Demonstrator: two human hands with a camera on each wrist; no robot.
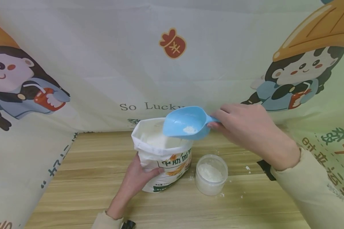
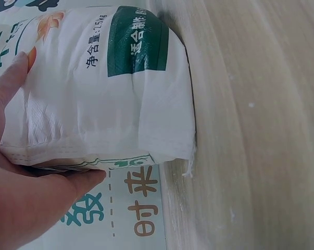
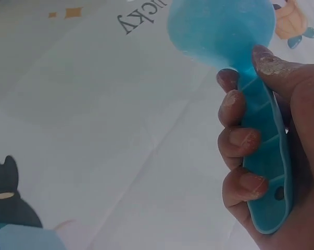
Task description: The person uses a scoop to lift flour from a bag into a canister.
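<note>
My right hand (image 1: 243, 127) grips the handle of a blue plastic scoop (image 1: 186, 122), fingers wrapped round it in the right wrist view. A little white powder lies in the scoop, which is held over the right part of an open white flour bag (image 1: 166, 152). Round the bag's left side my left hand (image 1: 140, 173) holds it, thumb on the printed front and fingers behind in the left wrist view. White flour shows inside the rolled-down mouth. Right of the bag stands a clear round tub (image 1: 211, 175) with white powder in it. Powder dusts the right thumb.
Everything stands on a wood-grain table (image 1: 83, 178). Specks of powder (image 1: 247, 168) are scattered around the tub. Behind and at both sides hangs a printed cloth (image 1: 109, 73) with cartoon figures. A small black object (image 1: 266, 170) lies partly behind the right sleeve.
</note>
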